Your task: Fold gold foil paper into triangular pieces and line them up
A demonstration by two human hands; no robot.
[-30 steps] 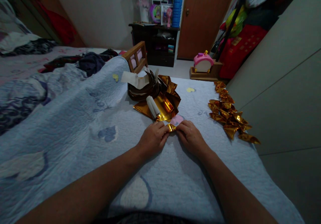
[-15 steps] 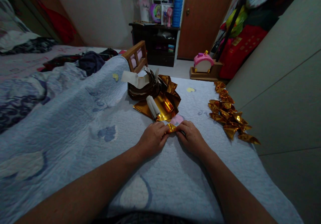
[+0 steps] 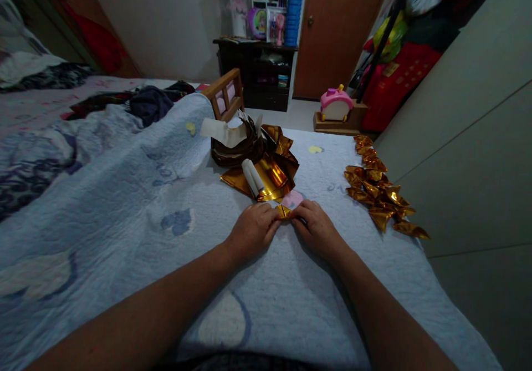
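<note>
Between my hands is a small folded piece of gold foil paper [image 3: 284,212], low over the quilt. My left hand [image 3: 256,227] pinches its left end, and my right hand [image 3: 313,224] pinches its right end; the fingertips partly cover it. Just beyond my hands lies a loose pile of gold foil sheets [image 3: 272,174], some curled with pale backs showing. A thick stack of dark-edged paper [image 3: 236,152] sits behind the sheets. Off to the right, several folded gold foil pieces [image 3: 376,191] lie in a row along the bed's edge.
A pale blue quilt [image 3: 199,282] with heart shapes covers the bed, bunched up on the left. Past the wooden bed rail [image 3: 226,93] stands a dark cabinet [image 3: 257,74]. A pink toy [image 3: 336,105] rests near the door. A pale wardrobe [image 3: 477,154] borders the right side.
Both hands stay at nearly the same spot, still gripping the folded gold foil paper. The whole view has shifted very slightly.
</note>
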